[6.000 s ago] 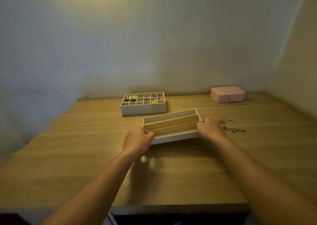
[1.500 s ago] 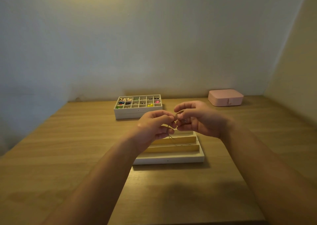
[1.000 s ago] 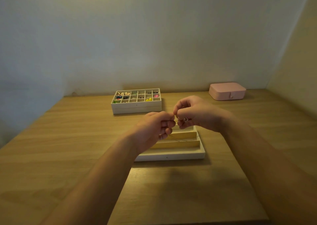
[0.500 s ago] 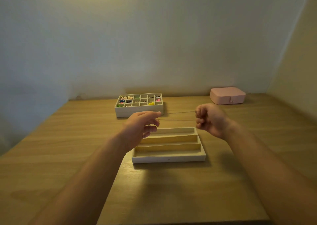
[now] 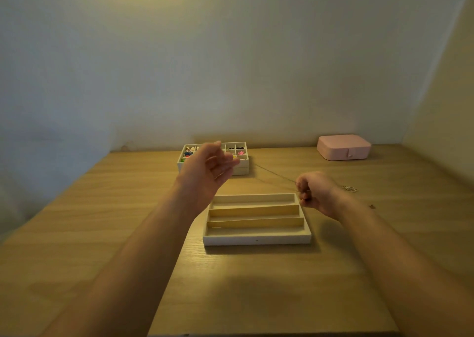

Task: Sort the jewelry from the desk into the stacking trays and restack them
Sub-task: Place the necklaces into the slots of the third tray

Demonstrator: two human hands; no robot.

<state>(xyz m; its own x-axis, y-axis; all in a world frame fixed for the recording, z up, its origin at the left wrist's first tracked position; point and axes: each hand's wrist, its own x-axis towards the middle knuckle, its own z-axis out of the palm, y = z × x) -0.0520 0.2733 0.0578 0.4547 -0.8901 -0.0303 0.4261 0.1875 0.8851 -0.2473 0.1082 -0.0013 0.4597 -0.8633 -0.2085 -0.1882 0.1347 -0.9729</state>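
Observation:
A thin chain necklace (image 5: 275, 174) is stretched taut in the air between my two hands, above the desk. My left hand (image 5: 209, 168) is raised in front of the grid tray and holds one end at its fingertips. The other end is pinched in my right hand (image 5: 316, 191), curled into a fist at the far right corner of the long-slot tray. That white tray (image 5: 256, 240) has three long compartments and lies in front of me; I see nothing in them. The white grid tray (image 5: 242, 154) with small colourful pieces sits farther back, partly hidden by my left hand.
More loose chain jewelry (image 5: 350, 189) lies on the wooden desk (image 5: 256, 285) just right of my right hand, with a small dark piece (image 5: 372, 206) nearer. A shut pink jewelry box (image 5: 343, 147) stands at the back right. Walls close in behind and on the right.
My hands, close together over the tray a second ago, have drawn apart and pulled the necklace out straight. The left hand has risen toward the grid tray; the right has dropped by the tray's corner.

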